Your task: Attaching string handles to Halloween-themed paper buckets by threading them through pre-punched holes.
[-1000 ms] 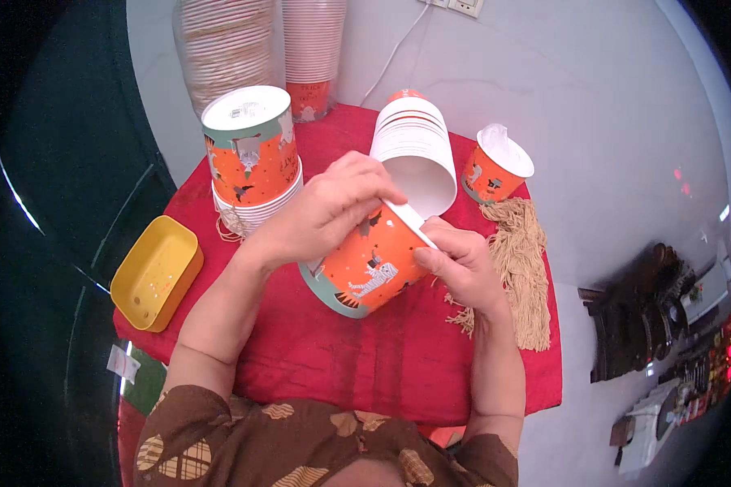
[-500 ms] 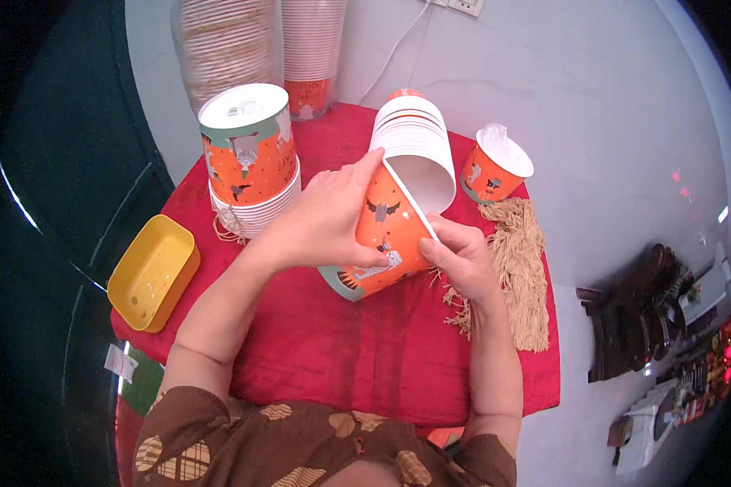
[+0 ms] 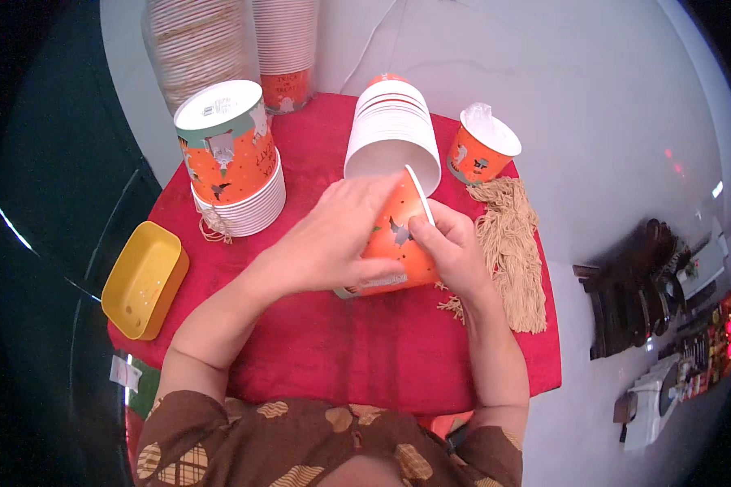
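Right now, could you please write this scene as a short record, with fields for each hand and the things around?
Left hand: spread against orange bucket; grip unclear
Right hand: holds same bucket near its rim
Bucket position: tilted, rim toward the right
Left side: inverted bucket stack, yellow tray
Far side: lying bucket stack, open end facing near
Right side: second bucket containing translucent film; tan strings
Surface: red cloth

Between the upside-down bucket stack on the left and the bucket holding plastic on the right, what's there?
In the head view, a sideways stack of buckets on red cloth.
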{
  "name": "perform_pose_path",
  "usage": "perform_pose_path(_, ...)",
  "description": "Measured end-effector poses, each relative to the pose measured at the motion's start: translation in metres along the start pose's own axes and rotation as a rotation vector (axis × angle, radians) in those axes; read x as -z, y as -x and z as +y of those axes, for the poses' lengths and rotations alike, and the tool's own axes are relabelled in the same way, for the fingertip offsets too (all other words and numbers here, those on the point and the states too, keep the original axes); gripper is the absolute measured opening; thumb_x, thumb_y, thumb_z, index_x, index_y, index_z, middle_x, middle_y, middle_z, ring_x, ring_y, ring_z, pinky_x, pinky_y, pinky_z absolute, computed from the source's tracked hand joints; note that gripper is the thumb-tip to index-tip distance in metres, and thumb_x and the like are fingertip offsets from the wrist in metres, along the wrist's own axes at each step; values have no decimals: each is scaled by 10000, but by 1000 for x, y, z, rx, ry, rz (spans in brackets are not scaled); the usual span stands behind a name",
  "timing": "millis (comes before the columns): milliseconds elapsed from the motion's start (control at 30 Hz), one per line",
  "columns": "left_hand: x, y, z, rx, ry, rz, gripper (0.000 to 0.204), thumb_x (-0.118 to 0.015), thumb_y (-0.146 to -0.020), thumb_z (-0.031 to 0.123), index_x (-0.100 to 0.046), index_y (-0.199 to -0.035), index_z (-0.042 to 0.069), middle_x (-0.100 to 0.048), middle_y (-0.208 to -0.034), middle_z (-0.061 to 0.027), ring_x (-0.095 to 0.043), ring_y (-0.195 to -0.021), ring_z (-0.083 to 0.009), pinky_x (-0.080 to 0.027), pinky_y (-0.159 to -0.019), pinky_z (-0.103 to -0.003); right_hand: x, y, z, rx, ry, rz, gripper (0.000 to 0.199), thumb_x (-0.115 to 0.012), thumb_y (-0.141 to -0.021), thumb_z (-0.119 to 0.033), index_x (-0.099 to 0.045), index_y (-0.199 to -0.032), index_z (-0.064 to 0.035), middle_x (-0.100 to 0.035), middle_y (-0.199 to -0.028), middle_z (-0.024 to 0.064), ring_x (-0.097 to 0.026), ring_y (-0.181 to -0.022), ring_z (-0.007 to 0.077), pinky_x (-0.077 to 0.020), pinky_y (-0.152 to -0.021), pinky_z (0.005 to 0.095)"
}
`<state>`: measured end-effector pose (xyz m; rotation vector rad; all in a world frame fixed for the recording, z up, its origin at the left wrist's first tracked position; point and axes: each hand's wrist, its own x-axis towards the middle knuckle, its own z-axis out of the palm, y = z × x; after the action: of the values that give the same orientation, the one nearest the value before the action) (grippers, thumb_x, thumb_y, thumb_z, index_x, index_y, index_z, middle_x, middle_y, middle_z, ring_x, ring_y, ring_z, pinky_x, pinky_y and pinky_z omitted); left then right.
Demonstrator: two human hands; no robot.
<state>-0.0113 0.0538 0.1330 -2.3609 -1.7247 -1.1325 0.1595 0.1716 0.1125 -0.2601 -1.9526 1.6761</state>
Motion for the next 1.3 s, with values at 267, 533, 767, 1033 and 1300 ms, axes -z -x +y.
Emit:
perform_pose_path(267,19,15,-4,151,-216,8,998,-844,-630,347,-318,-1396,-18,-410,-1352,-255,-384,-1291,-405,-307,-1088,-481,-18,26,49,260,21,68,229,-534,-952,-132,-611,-1084,39,-589,-964,52,-523,-912,128,-413,-827,290)
perform_pose_path(533,10,50,-5,141,-373,-48,1144,-879,-529,408,-290,-1411,-21,-384,-1360,-277,-378,-1280,-431,-280,-1076,-551,-39,45,83,208,145,29,177,-588,-918,-111,-652,-1028,13,-609,-930,54,-532,-880,181,-387,-834,327)
perform_pose_path(767,-11,59,25,123,-532,-124,1127,-877,-527,371,-296,-1424,13,-307,-1434,-258,-303,-1346,-430,-199,-1107,-595,-43,55,66,183,32,121,222,-566,-947,-137,-632,-1066,38,-627,-981,83,-573,-930,168,-449,-833,309)
perform_pose_path(1033,-13,76,20,78,-289,70,861,-823,-665,291,-388,-1356,16,-330,-1422,-260,-330,-1343,-404,-236,-1089,-589,-44,61,62,195,15,131,279,-519,-971,-131,-570,-1177,50,-617,-1052,98,-586,-924,147,-460,-820,278)
perform_pose_path(1300,-24,98,-28,648,410,521,508,-708,-855,235,-476,-1201,-57,-549,-1170,-157,-541,-1065,-195,-439,-914,-321,-44,54,86,368,138,147,227,-517,-957,-102,-597,-1108,47,-597,-953,100,-559,-886,218,-438,-820,321)
